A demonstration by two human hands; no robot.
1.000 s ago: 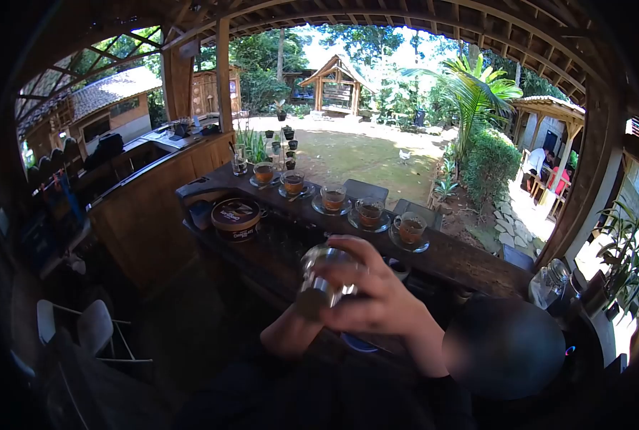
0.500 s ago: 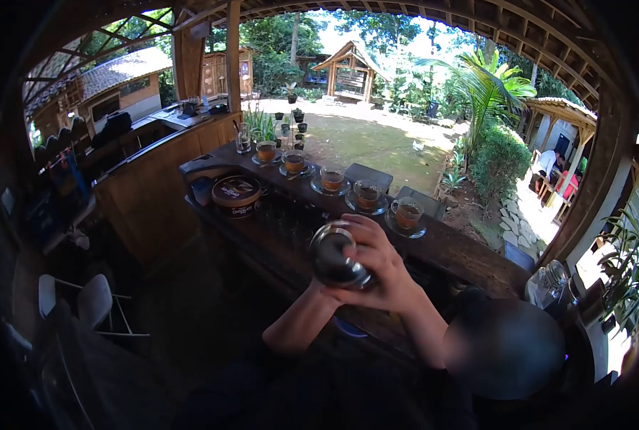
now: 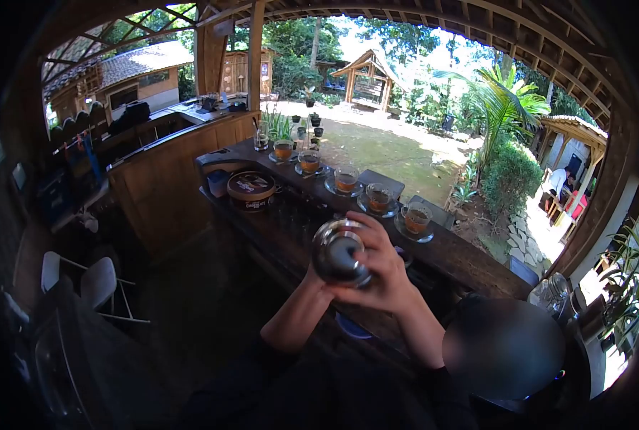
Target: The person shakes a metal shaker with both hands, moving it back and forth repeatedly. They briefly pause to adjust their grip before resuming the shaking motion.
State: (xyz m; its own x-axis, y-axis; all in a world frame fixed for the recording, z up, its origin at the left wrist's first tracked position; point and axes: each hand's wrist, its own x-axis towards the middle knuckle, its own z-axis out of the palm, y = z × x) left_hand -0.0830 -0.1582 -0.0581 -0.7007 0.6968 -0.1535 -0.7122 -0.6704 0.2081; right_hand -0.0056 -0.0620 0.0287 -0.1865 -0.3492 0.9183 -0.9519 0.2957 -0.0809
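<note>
A shiny metal shaker (image 3: 334, 254) with a rounded end is held up in front of me, tilted so that this end faces the camera. My right hand (image 3: 378, 266) is closed round its right side, fingers over the top. Below and behind it, my left hand (image 3: 318, 285) supports the shaker from the left; its fingers are mostly hidden. Just past my hands, several glass cups of amber drink stand on glass saucers along the dark wooden counter (image 3: 470, 266). The nearest glass cup (image 3: 416, 216) is to the right of the shaker.
At the counter's left stand a round brown tub (image 3: 251, 190) and a drinking glass (image 3: 261, 137). Glass jars (image 3: 551, 290) sit at the right end. A blurred dark round shape (image 3: 506, 349) is close by on the right. White folding chairs (image 3: 97, 283) stand lower left.
The surroundings have shifted right in view as the camera turned slightly left. Both hands stay on the shaker, which has tilted a little and shows a brighter, slightly blurred end.
</note>
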